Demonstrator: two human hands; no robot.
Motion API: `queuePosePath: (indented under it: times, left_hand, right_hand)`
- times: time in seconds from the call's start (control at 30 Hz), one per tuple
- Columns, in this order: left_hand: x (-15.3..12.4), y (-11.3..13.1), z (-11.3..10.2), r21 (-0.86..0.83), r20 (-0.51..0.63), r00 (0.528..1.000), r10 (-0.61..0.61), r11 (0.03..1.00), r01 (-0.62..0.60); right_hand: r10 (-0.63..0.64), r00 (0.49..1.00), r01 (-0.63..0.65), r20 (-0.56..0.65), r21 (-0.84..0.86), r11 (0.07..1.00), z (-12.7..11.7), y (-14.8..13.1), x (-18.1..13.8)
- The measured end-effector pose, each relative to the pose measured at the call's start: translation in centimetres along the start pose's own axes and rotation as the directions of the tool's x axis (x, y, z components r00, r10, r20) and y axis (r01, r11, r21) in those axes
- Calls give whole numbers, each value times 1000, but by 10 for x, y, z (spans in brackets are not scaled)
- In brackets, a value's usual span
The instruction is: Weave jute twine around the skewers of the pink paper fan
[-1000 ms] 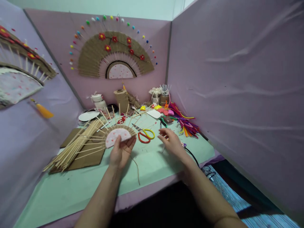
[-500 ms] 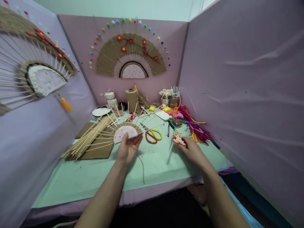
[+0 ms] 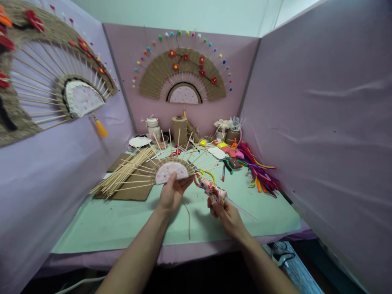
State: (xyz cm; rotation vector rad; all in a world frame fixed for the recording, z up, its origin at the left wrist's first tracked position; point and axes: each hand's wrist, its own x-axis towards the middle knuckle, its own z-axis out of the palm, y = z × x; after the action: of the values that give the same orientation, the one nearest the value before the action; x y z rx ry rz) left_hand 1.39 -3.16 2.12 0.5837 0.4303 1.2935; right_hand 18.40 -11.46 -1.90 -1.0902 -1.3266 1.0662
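Observation:
My left hand (image 3: 171,194) grips a small half-round fan (image 3: 170,173) by its lower edge, thumb on the spotted pink-white face. Twine rims that face, and thin wooden sticks spread out from it. A loose strand of twine (image 3: 189,222) hangs below the fan. In my right hand (image 3: 225,214) is a patterned glue gun (image 3: 213,190), its nozzle pointing toward the fan's right end and a clear glue stick (image 3: 241,209) jutting from its back. Behind the gun lie scissors (image 3: 209,174) with red and yellow handles, partly covered.
A bundle of wooden sticks (image 3: 128,169) rests on cardboard (image 3: 134,192) at left. Pipe cleaners (image 3: 260,173) lie at right. At the back stand a twine spool (image 3: 180,130) and a white jar (image 3: 153,129). A finished fan (image 3: 183,73) hangs on the back panel.
My right hand has brought the glue gun leftward and turned it, so its nozzle is now close to the fan. The left hand still holds the fan. The view has shifted left.

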Motion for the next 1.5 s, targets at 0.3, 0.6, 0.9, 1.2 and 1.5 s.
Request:
queuePosePath:
  times: [0.3, 0.6, 0.9, 1.2, 1.5]
  left_hand:
    - [-4, -1, 4, 32, 15, 1000, -6, 999, 6]
    - [-6, -3, 4, 51, -21, 999, -30, 998, 31]
    - [-7, -2, 6, 72, -3, 1000, -22, 997, 22]
    - [-8, -2, 7, 92, 22, 1000, -17, 996, 15]
    - [-7, -3, 5, 81, 20, 999, -28, 996, 26]
  right_hand:
    - [-47, 999, 46, -9, -66, 997, 6, 7, 3]
    - [-35, 999, 33, -21, -80, 996, 8, 10, 5]
    - [-9, 1000, 6, -28, -104, 995, 8, 7, 6]
    - [11, 999, -15, -37, -117, 993, 8, 8, 4]
    - [3, 999, -7, -48, -95, 995, 10, 9, 6]
